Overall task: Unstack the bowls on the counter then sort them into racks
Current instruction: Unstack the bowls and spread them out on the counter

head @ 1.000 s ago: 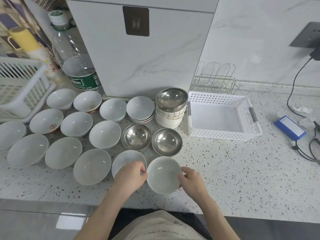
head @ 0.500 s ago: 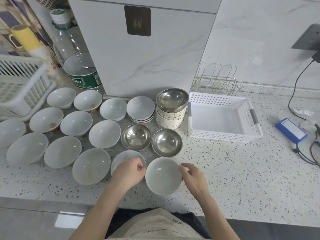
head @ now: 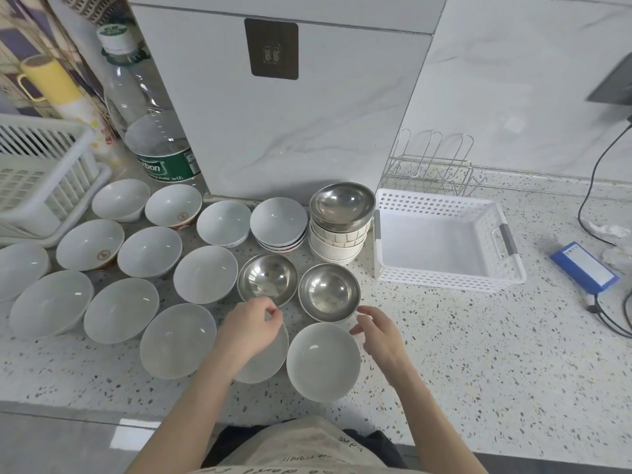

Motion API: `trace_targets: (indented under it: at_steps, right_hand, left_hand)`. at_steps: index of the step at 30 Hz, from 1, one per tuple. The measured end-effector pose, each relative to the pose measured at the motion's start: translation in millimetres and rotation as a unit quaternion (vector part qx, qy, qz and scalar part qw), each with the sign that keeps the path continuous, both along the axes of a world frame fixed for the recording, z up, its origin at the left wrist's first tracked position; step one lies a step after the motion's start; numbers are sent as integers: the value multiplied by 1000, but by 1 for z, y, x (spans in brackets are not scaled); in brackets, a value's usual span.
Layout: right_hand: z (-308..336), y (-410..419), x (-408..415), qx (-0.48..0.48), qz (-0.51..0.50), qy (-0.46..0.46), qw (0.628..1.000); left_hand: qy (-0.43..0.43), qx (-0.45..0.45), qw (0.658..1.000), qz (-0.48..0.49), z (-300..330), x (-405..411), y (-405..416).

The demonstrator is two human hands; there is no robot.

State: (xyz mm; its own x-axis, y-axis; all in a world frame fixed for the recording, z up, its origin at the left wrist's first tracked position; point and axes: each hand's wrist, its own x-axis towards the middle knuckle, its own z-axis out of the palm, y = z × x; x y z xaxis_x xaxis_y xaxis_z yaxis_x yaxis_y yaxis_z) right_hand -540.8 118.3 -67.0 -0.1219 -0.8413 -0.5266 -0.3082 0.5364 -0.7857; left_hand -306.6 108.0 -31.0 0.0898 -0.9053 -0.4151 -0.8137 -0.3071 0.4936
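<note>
Several white bowls stand singly across the left of the speckled counter [head: 461, 354]. The nearest one, a white bowl [head: 323, 360], sits by the front edge. My left hand [head: 251, 328] hovers over the white bowl [head: 270, 360] beside it, fingers loosely curled, holding nothing. My right hand [head: 379, 331] floats just right of the near bowl's rim, fingers relaxed, holding nothing. Two steel bowls [head: 267, 278] [head: 329, 291] stand behind my hands. A stack of white bowls [head: 337, 244] topped by a steel bowl [head: 342, 203] stands at the back, next to a short stack [head: 278, 224].
A white perforated basket [head: 444, 282] stands right of the stack, with a wire rack [head: 431, 165] behind it. A white slatted rack [head: 41, 172] stands far left. A large water bottle [head: 147, 124], a blue device [head: 583, 266] and cables [head: 602, 313] line the back and right.
Both hands have let go of the near white bowl, which now rests on the counter, and have lifted away toward the back.
</note>
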Motion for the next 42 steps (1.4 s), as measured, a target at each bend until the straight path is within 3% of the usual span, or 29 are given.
trace_targets:
  at_steps: [7,10,13,19,42]
  right_hand:
    - [10,-5,-1,-74,-81,33,993]
    - [20,-14,4,-102,-80,30,991]
    - [28,-23,12,-114,-63,20,991]
    - [29,-29,21,-113,-42,15,993]
    - [22,-17,28,-97,-35,14,995]
  left_hand:
    - [87,-60,985,140,6,10,-62]
    - [186,-42,958,214,7,10,-99]
    - [225,-8,940,257,3,9,-127]
    - [202,-14,949,241,-9,14,-142]
    - [317,-13,916,247,-4,19,-139]
